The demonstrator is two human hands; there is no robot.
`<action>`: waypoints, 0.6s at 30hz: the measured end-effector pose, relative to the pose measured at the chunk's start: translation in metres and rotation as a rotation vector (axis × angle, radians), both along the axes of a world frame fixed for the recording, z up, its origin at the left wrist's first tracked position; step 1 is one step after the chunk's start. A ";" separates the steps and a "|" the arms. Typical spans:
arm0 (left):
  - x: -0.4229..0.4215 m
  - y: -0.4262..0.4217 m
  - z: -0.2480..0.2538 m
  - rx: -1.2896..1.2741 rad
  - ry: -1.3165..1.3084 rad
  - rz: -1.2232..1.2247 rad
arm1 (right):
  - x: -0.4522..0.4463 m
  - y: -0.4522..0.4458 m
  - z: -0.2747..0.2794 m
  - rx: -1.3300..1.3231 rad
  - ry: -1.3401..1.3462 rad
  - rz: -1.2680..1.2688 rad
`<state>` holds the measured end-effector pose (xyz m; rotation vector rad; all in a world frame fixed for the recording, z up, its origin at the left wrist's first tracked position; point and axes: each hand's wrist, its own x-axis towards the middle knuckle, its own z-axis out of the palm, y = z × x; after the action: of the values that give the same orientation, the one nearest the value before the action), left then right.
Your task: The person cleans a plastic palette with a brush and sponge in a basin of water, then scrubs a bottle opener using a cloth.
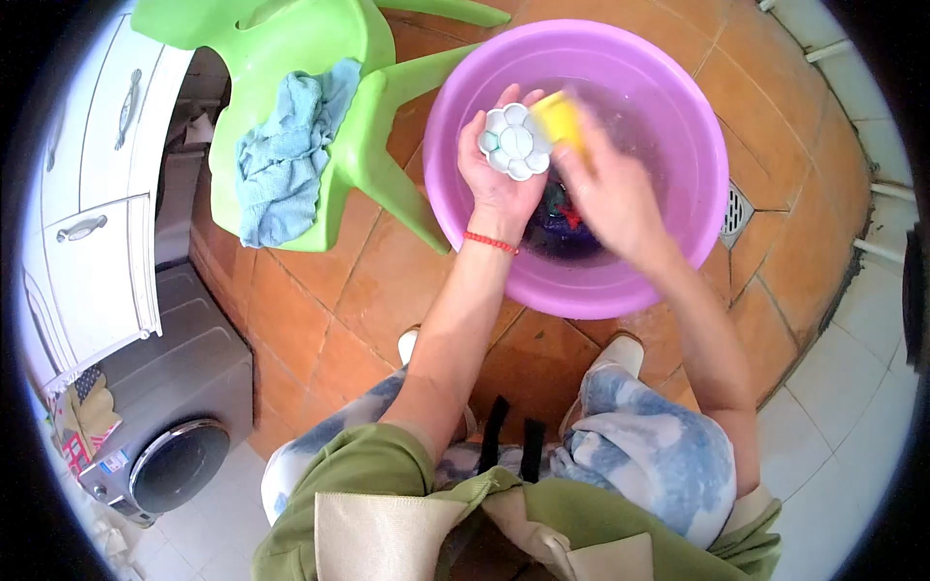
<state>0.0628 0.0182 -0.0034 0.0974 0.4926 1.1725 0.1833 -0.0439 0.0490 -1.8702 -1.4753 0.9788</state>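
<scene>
Above a purple basin [577,297], my left hand [502,189] holds a white flower-shaped palette [514,142], its round wells facing up. A red bracelet circles that wrist. My right hand [612,189], blurred by motion, grips a yellow sponge [559,121] at the palette's right edge. Water lies in the basin, with dark and red items [564,215] in it below my hands; what they are I cannot make out.
A green plastic chair [373,116] stands left of the basin, with a blue cloth [291,155] on its seat. At the lower left are a grey washing machine [184,387] and white cabinets [97,242]. A floor drain [736,211] lies right of the basin.
</scene>
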 end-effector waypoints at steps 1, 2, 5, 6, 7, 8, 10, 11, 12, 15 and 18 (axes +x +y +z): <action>-0.002 -0.001 0.002 0.062 0.089 -0.059 | -0.012 -0.004 -0.001 0.038 -0.150 0.168; -0.002 -0.005 0.007 0.055 0.062 -0.120 | -0.025 -0.007 0.000 0.064 -0.282 0.280; -0.001 -0.003 -0.001 0.147 0.101 -0.118 | -0.020 0.015 0.012 0.032 -0.429 0.235; 0.003 -0.001 0.001 0.143 0.071 -0.124 | -0.017 0.018 0.010 0.116 -0.465 0.186; 0.003 0.000 0.005 0.153 0.096 -0.102 | -0.014 0.018 0.009 0.123 -0.446 0.182; 0.003 -0.001 0.010 0.150 0.071 -0.087 | -0.011 0.018 0.008 0.129 -0.430 0.178; 0.001 -0.003 0.016 0.139 0.012 -0.044 | -0.002 0.013 -0.003 0.237 -0.110 0.006; -0.001 -0.004 0.016 0.148 -0.028 -0.056 | 0.001 0.010 -0.007 0.283 0.055 -0.074; 0.000 -0.004 0.016 0.148 -0.032 -0.075 | 0.003 0.008 -0.007 0.276 0.148 -0.082; 0.001 -0.004 0.018 0.117 -0.072 -0.139 | 0.005 0.003 0.002 0.225 0.388 -0.100; 0.001 -0.002 0.017 0.079 -0.035 -0.099 | 0.001 0.002 0.007 0.222 0.493 -0.071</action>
<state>0.0635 0.0160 0.0134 0.1670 0.4064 1.0949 0.1847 -0.0415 0.0560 -1.3863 -1.1581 1.0948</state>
